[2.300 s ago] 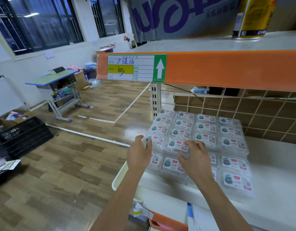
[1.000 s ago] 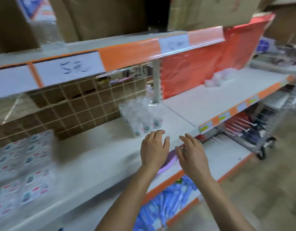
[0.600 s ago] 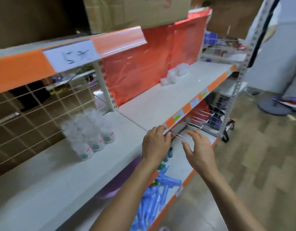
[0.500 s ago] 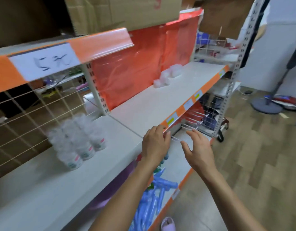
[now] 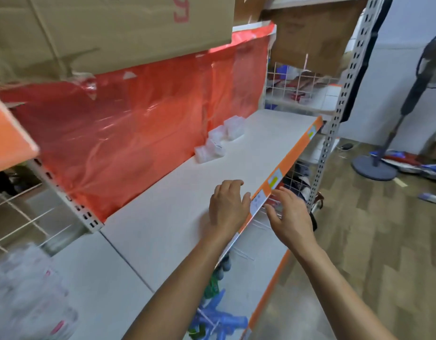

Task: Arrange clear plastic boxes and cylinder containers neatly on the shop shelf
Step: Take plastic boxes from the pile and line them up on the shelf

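Head view, at 8 o'clock: a blurred cluster of clear cylinders (image 5: 28, 298) stands on the white shelf (image 5: 163, 217), well apart from both hands. At centre, a few clear boxes (image 5: 219, 141) sit in a loose, uneven clump against the red sheet (image 5: 138, 123) at the shelf's back. The left hand (image 5: 228, 207) hovers low over the shelf by its front edge, at 6 o'clock from the boxes, fingers loosely bent and holding nothing. At its 3 o'clock the right hand (image 5: 289, 217) hangs just off the orange edge strip (image 5: 285, 163), fingers spread, also empty. The step looks like a reach between groups, with the boxes the likely target and none of them yet touched. The next move calls for both hands to go toward 12 o'clock, bracket the clump from either side, and square it into a row.
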